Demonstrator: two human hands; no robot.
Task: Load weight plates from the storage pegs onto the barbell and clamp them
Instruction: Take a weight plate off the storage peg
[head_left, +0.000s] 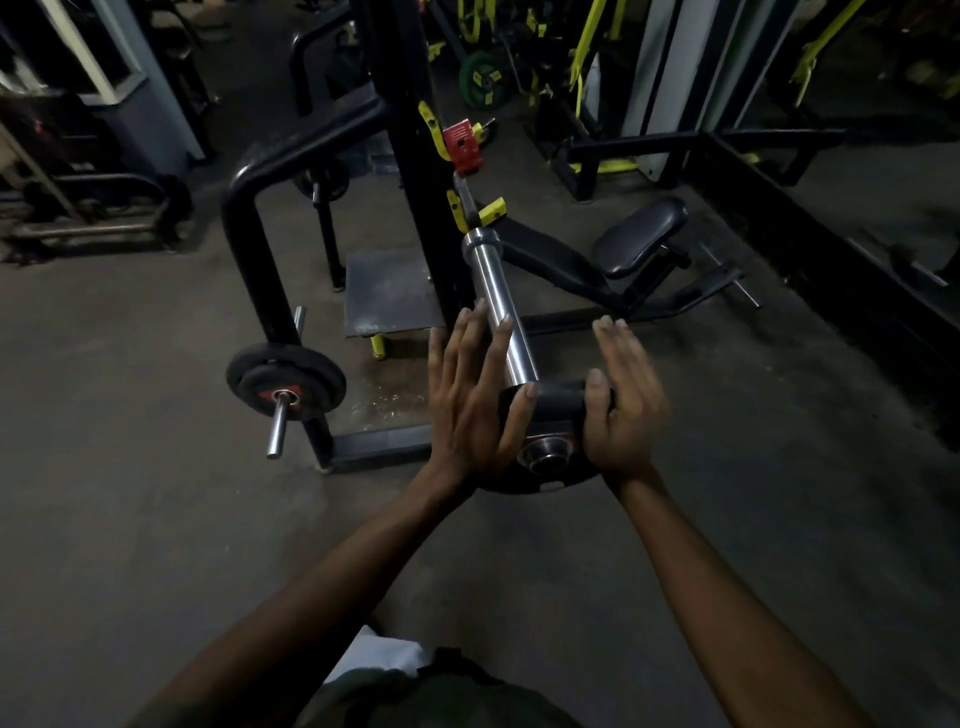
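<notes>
A chrome barbell sleeve (500, 306) points toward me from the black rack. A small black weight plate (551, 410) sits on the sleeve's near end, its steel hub (545, 453) facing me. My left hand (470, 395) presses flat against the plate's left edge, fingers straight. My right hand (623, 395) holds the plate's right edge, thumb over its rim. Two black plates (288, 382) hang on a low storage peg (278, 426) at the left. A red clamp (464, 147) sits higher on the rack.
Black rack upright (410, 156) and a curved frame tube (249, 218) stand ahead. A black padded bench seat (639, 236) lies to the right. A green plate (482, 79) sits far back. Grey concrete floor (130, 493) surrounds me.
</notes>
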